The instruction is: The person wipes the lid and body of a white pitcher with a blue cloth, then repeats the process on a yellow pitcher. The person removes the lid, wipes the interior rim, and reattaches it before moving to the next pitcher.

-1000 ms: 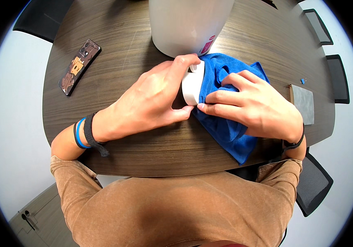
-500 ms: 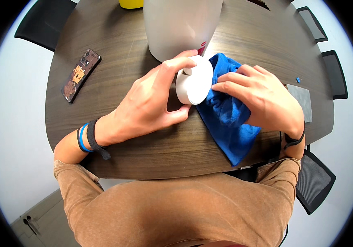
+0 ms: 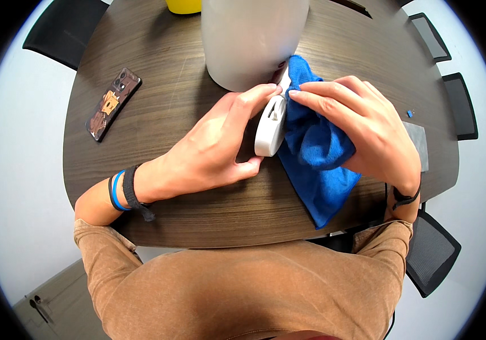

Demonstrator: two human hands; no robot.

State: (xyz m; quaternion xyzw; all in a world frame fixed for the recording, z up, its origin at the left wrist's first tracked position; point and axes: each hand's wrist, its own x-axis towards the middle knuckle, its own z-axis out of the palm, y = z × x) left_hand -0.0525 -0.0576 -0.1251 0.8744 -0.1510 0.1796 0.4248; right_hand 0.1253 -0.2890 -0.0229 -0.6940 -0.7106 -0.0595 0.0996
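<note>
Between thumb and fingers of my left hand (image 3: 220, 133) is a white, rounded, flat piece like a lid (image 3: 269, 133), tipped up on edge with a slot or tab near its top. My right hand (image 3: 362, 122) grips a bunched blue cloth (image 3: 317, 144) and presses it against the piece's right side. The cloth's lower corner hangs down towards the table's near edge. Just beyond my hands stands a large whitish container (image 3: 251, 42), its top cut off by the frame.
A phone in a patterned case (image 3: 112, 105) lies on the left of the dark wooden table (image 3: 163, 107). Behind it is a yellow object (image 3: 183, 5). A grey flat item (image 3: 417, 141) lies right of my right wrist, near a small blue scrap (image 3: 410, 113). Chairs (image 3: 433, 249) surround the table.
The white piece has turned from showing its broad face to standing nearly edge-on, shifting slightly right. My right hand and the cloth's top have moved a little up, against it.
</note>
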